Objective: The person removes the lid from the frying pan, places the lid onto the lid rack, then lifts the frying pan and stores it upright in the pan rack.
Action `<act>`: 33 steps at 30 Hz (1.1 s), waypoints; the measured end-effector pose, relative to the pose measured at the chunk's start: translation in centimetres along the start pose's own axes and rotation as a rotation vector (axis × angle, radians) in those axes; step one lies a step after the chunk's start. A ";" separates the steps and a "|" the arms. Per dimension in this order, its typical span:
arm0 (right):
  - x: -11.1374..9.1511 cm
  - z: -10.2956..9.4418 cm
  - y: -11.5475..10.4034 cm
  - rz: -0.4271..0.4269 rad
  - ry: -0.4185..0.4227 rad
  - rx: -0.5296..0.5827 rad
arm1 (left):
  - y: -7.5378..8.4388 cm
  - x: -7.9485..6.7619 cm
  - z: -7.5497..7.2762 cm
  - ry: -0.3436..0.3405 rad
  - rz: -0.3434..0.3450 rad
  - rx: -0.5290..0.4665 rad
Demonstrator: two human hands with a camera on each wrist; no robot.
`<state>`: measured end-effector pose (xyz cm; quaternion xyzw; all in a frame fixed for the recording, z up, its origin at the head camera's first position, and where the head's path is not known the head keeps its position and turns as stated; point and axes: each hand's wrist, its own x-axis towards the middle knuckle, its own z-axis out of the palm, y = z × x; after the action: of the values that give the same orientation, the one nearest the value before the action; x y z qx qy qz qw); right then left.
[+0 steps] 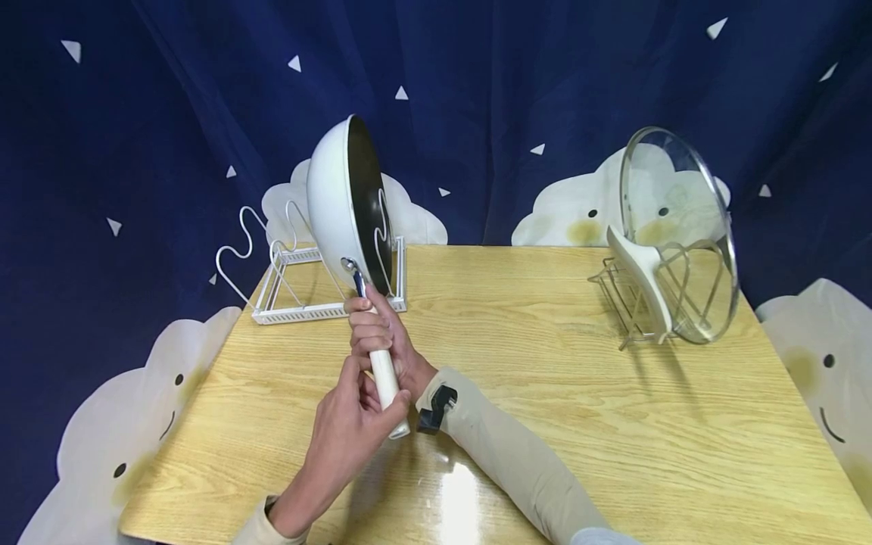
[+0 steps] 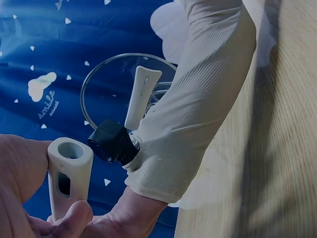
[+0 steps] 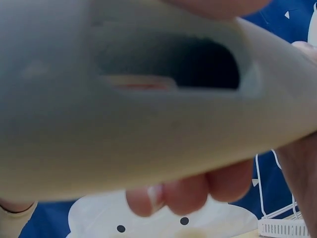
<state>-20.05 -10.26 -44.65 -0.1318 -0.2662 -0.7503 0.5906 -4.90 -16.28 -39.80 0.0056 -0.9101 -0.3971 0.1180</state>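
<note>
A deep wok, white outside and dark inside, is tilted on its side with its dark inside facing right. It overlaps the white wire rack at the left of the table. My right hand grips the white handle close to the metal joint, fingers wrapped round it. Lower down, my left hand holds the handle's end between thumb and fingers. In the left wrist view the handle end shows its hollow opening and a slot. The handle fills much of the right wrist view.
A glass lid with a white grip leans upright in a metal wire stand at the table's right. Behind the wooden table hangs a dark blue curtain with white clouds.
</note>
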 end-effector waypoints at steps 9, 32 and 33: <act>-0.2 -0.4 -0.3 0.011 -0.012 0.018 | -0.2 0.0 0.4 0.007 0.015 0.006; -0.7 -1.1 -0.7 0.018 -0.010 0.025 | -0.7 0.0 0.9 0.004 0.018 -0.015; -0.7 -1.1 -0.7 0.018 -0.009 0.026 | -0.8 -0.1 0.9 0.003 0.016 -0.015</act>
<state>-20.38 -10.21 -46.06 -0.1300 -0.2775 -0.7408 0.5977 -5.11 -16.14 -40.95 -0.0020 -0.9070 -0.4030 0.1223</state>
